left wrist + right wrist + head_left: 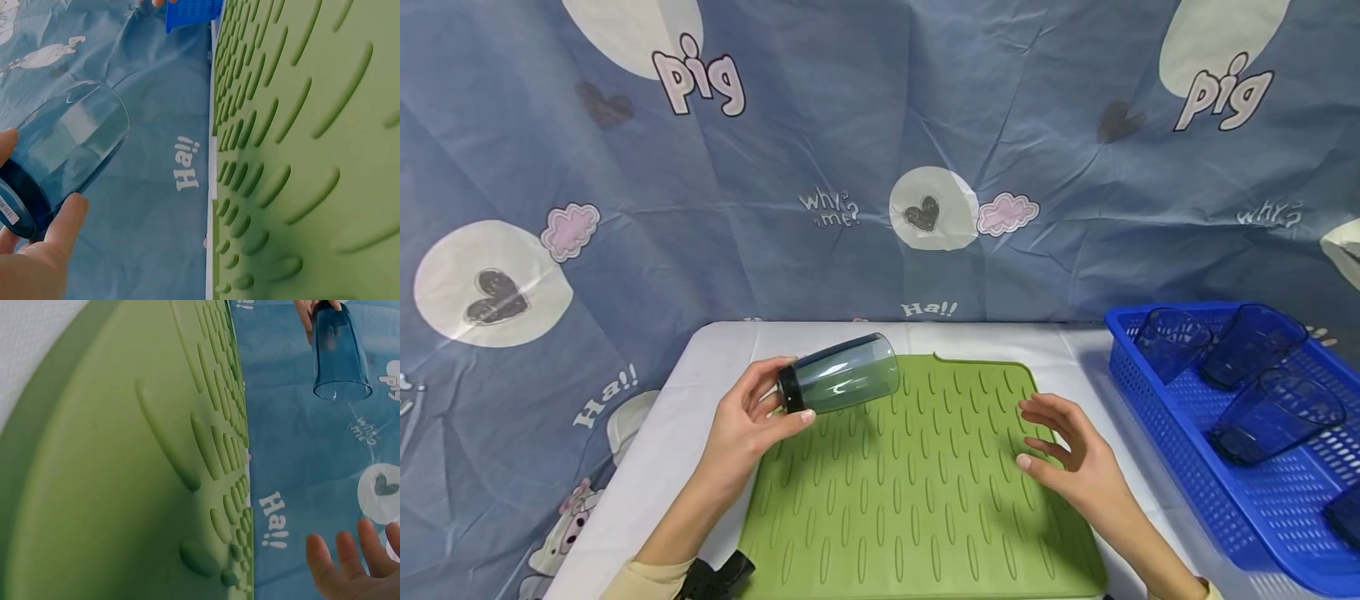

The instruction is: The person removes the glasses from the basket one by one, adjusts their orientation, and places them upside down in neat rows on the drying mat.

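Note:
A clear blue-tinted drinking glass (842,375) is held by its thick dark base in my left hand (758,417). It lies nearly on its side in the air above the green ribbed mat (910,500), its mouth pointing right and slightly up in the head view. In the left wrist view the thumb and fingers grip the base of the glass (72,140), where a white barcode label shows. Over the mat's right edge hovers my right hand (1075,458), fingers loosely bent and apart, holding nothing; its fingertips show in the right wrist view.
On the right stands a blue plastic basket (1210,500) with several similar glasses (1277,417) in it. A white cloth (677,442) covers the table under the mat. Behind the table hangs a blue printed curtain (820,267).

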### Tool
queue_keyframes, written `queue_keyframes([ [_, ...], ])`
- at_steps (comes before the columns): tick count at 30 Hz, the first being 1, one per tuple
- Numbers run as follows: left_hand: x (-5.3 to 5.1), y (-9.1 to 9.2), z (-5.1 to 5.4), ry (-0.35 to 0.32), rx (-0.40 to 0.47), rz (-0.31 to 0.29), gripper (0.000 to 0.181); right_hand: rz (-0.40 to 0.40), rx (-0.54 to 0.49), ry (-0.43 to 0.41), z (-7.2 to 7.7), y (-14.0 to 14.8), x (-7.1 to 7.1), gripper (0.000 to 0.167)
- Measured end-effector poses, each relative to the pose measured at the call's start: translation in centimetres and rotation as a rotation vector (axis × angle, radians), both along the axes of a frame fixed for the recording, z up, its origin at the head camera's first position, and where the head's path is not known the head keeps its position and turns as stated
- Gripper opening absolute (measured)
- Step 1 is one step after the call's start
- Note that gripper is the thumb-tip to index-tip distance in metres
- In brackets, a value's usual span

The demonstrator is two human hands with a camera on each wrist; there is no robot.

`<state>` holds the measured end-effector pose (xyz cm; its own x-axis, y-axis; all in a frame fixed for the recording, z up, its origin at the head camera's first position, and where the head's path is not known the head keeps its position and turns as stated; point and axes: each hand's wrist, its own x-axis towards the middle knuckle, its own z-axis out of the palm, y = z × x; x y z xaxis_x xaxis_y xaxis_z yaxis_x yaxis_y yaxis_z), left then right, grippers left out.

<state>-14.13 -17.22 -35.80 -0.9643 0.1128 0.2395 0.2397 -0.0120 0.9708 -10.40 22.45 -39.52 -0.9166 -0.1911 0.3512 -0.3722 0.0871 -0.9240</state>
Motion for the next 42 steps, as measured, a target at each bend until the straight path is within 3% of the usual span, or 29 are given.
queue_keyframes([
  [12,0.0,-1.0,0.5,-0.016,-0.069,0.081,0.068,-0.014,0.027,0.0,-0.1,0.1,-0.1,0.067],
  [22,-0.2,-1.5,0.8,-0.038,-0.124,0.196,0.065,-0.033,0.068,0.005,-0.1,0.3,-0.1,0.067],
  [29,-0.4,-1.9,1.0,-0.038,-0.088,0.203,0.063,-0.043,0.091,0.003,-0.4,0.5,-0.2,0.068],
  [42,-0.8,-2.5,0.7,-0.012,-0.155,0.275,0.069,-0.057,0.097,0.018,-0.2,0.4,-0.2,0.064],
])
